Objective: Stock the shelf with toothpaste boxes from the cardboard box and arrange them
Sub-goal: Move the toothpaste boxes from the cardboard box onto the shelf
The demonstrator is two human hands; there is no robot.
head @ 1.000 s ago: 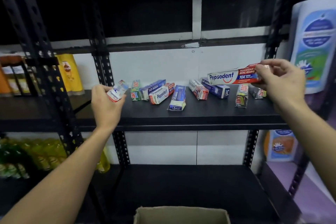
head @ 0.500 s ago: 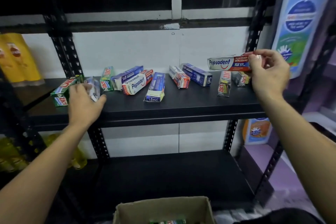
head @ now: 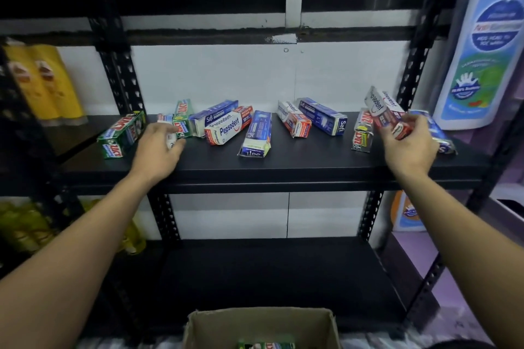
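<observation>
toothpaste cartons [head: 256, 133] strewn along a black metal shelf [head: 283, 170]
right hand [head: 408, 147] grips a tilted red-and-white pepsodent carton [head: 381, 110] at the right end; left hand [head: 157, 150] curls round a small white carton [head: 170, 140] on the shelf; brown cardboard box [head: 261, 323] below.

Pretty dim, top of the frame is basically black, and the white back wall [head: 255, 79] grabs most of the light. Fisheye bends the rack posts [head: 416, 61] at the edges. The big bottle [head: 485, 59] far right is soft, and the toothpaste box [head: 382, 110] in the right hand [head: 408, 147] is motion-smeared.
</observation>
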